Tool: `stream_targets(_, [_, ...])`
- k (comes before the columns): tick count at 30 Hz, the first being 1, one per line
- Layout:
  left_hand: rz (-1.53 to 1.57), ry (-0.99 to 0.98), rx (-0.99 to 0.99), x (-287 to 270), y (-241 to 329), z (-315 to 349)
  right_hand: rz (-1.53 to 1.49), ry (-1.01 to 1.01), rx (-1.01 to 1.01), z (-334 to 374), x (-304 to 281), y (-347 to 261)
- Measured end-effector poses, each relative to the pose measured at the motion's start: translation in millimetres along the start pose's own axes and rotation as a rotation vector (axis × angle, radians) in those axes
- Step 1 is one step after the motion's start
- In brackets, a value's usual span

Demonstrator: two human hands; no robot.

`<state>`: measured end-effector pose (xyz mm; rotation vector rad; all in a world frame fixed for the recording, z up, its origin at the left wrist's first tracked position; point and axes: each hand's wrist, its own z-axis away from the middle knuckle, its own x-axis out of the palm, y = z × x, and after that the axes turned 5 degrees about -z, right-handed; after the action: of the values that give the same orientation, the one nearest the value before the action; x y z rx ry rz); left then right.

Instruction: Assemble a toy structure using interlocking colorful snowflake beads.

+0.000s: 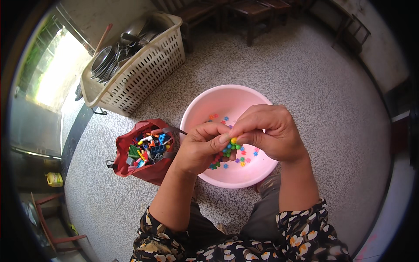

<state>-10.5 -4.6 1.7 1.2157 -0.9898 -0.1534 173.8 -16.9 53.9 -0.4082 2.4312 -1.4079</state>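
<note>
My left hand (203, 146) is closed around a cluster of small colourful plastic pieces (228, 149), joined together in green, blue, yellow and red. At its upper end my right hand (273, 133) pinches with thumb and fingertips, right beside a yellow piece. Whatever lies between those fingertips is hidden. Both hands are held above a pink basin (235, 181). Loose flower-shaped pieces (243, 161) in several colours lie scattered on the basin's bottom, partly covered by my hands.
Left of the basin stands a red bag (152, 174) full of mixed toy bricks. Behind it, a large cream plastic basket (144, 78) holds metal pans and bowls. Wooden stools (248, 11) line the far wall. A yellow bottle (54, 179) is at the far left. My legs flank the basin's near side.
</note>
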Motion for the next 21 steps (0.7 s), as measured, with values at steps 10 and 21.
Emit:
stream_targets(10, [0.186,-0.008,0.135,1.1,0.5,1.0,-0.578,0.271,0.15,6.2,14.2,21.3])
stream_targets(21, [0.332,-0.096,0.137,-0.3,2.1,-0.4,-0.187,0.243,-0.055,3.7,5.6,14.8])
